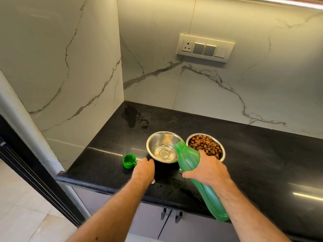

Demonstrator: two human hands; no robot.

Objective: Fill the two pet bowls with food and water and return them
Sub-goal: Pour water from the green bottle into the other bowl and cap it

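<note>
A: Two bowls (163, 147) on the black counter (253, 154), kibble bowl (205, 147) right, marble walls (244, 75) behind?
B: Yes. Right hand (208, 169) grips the tilted bottle (195, 173) over the left bowl; left hand (144, 170), fingers relaxed, rests near the cap (129, 161).

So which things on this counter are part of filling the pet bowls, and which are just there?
Part of the job:
- green bottle, tipped over the water bowl, held by the right hand
- food bowl, full of kibble
- green cap
- left hand beside the water bowl

Just there:
- wall switch panel
- wet patch
</note>
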